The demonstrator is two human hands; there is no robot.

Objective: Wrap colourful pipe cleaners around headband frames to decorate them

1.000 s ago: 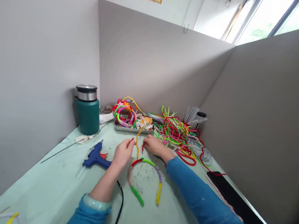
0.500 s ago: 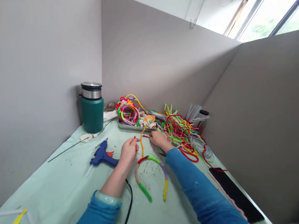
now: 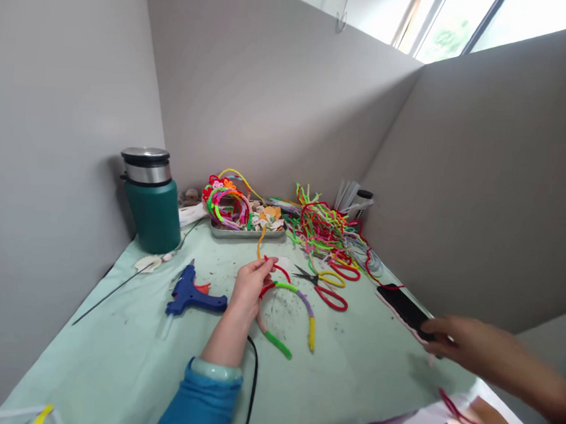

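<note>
Left hand (image 3: 251, 287): grip closed, fingertips pinching a red stem (image 3: 281, 272), its free end curving beside the band (image 3: 304, 301) on the bench (image 3: 349, 372). Right hand out of frame; its grip cannot be told. Risk: a loosened pinch could drop the stem; the cord (image 3: 254, 381), if snagged by the forearm, could drag the glue gun (image 3: 190, 295). Bench: pale green cover, dark specks. Grey walls (image 3: 272, 95) enclose it; window (image 3: 450, 36) upper right

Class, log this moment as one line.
left hand: holding red stem | right hand: out of view | another person's hand: by phone | scissors: lying open
</note>
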